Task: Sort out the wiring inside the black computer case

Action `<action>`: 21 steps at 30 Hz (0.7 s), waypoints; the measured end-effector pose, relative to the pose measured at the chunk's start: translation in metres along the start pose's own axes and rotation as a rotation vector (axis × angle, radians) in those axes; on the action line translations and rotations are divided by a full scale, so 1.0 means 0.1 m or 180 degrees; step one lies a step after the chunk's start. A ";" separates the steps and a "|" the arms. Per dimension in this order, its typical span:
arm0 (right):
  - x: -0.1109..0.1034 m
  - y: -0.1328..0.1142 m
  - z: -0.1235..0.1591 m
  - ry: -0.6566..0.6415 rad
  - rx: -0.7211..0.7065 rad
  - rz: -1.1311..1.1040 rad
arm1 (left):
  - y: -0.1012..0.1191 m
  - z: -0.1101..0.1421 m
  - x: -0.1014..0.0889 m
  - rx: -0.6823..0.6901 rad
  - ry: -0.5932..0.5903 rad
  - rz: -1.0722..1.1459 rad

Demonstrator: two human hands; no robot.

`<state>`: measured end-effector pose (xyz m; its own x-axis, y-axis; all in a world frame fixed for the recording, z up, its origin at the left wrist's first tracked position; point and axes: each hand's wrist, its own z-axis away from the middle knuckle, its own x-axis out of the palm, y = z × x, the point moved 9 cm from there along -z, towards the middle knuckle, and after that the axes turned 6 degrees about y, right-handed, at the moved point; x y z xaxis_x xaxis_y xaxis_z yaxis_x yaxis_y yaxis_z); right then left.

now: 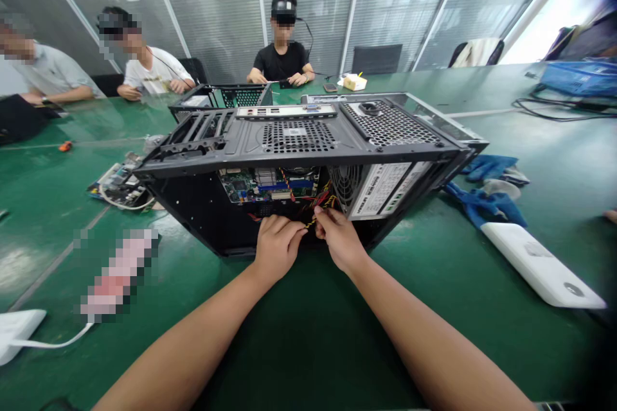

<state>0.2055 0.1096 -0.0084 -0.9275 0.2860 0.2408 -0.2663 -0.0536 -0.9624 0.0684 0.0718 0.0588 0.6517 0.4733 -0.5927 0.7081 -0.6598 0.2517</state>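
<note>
A black computer case (pixel 337 151) lies on the green table with its open side facing me. Inside it are a motherboard (pixel 241 185) and, on the right, a power supply (pixel 385 191) with a white label and a fan grille. My left hand (pixel 277 245) pinches a twisted yellow-and-black cable (pixel 311 223) at the case's lower opening. My right hand (pixel 341 239) has thumb and fingers closed on the same cable, just right of the left hand. Red and yellow wires (pixel 324 198) run behind the right fingers. The cable's ends are hidden.
A loose circuit board (pixel 123 183) lies left of the case. Blue gloves (pixel 501 205) and a white power bank (pixel 540 263) are to the right. A blurred-out flat object (pixel 120 273) with a white cable lies at front left. Several people sit across the table.
</note>
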 end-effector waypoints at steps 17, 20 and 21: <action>0.02 0.08 -0.07 -0.0438 0.0141 0.0488 | -0.09 0.04 0.10 -0.0228 -0.0189 0.0567; 0.01 0.07 -0.07 -0.0361 0.0003 0.0572 | -0.06 0.05 0.10 -0.0190 -0.0159 0.0565; 0.01 0.06 -0.07 -0.0356 -0.0015 0.0572 | -0.06 0.05 0.11 -0.0183 -0.0158 0.0569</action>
<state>0.2043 0.1164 -0.0151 -0.9834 0.1641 0.0775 -0.0931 -0.0895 -0.9916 0.0700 0.0776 0.0469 0.7554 0.3212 -0.5712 0.5974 -0.6957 0.3989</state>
